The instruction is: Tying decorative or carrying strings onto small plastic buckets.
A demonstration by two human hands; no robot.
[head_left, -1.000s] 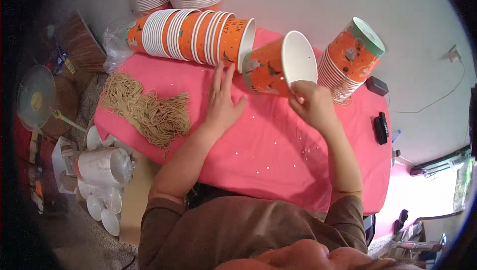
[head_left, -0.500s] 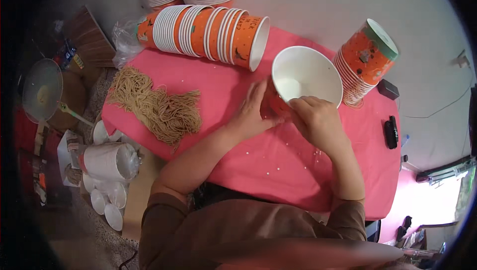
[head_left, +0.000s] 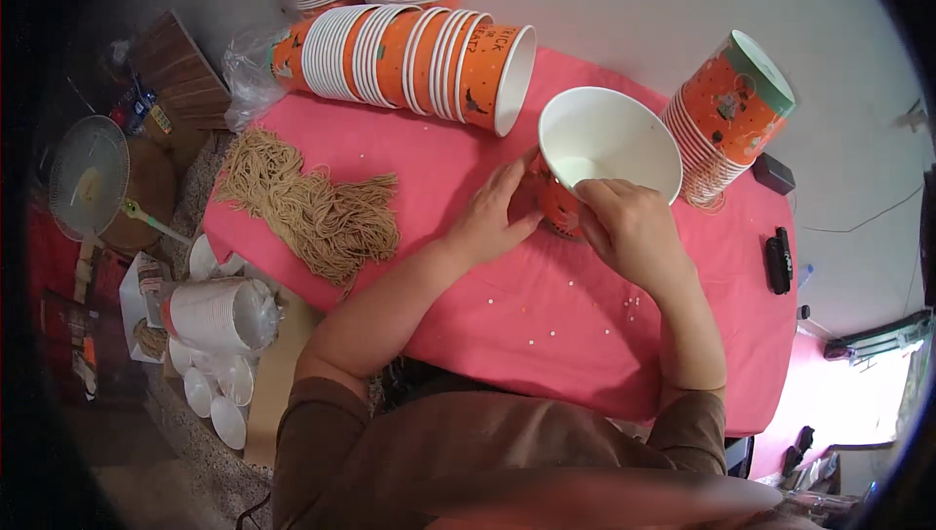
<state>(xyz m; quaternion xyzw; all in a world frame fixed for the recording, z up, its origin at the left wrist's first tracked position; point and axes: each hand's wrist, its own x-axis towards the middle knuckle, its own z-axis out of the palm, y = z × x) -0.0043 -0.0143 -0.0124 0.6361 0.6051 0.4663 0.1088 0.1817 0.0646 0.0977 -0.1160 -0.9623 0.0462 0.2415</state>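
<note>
A large orange paper bucket (head_left: 561, 206) with a white inside stands tilted in front of me, its mouth toward me. My right hand (head_left: 632, 228) is closed over its near rim, knuckles up. The fingertips reach inside the wall, and whether they also hold something small is hidden. At the bucket's left side is my left hand (head_left: 492, 213), its thumb and fingers apart. Its fingertips rest against or close to the orange wall, partly out of sight behind it. Left of this hand lies a bundle of tan cords (head_left: 327, 208).
A row of nested orange buckets (head_left: 395, 62) lies along the far edge. Another stack (head_left: 726, 116), upside down, stands at the right, by a black box (head_left: 773, 174) and a black tool (head_left: 779, 261). White bits dot the pink tablecloth (head_left: 468, 345). Wrapped white cups (head_left: 210, 315) are lower left.
The view has shifted slightly. My left thumb has drawn a little away from the bucket's wall. The right hand stays at the rim.
</note>
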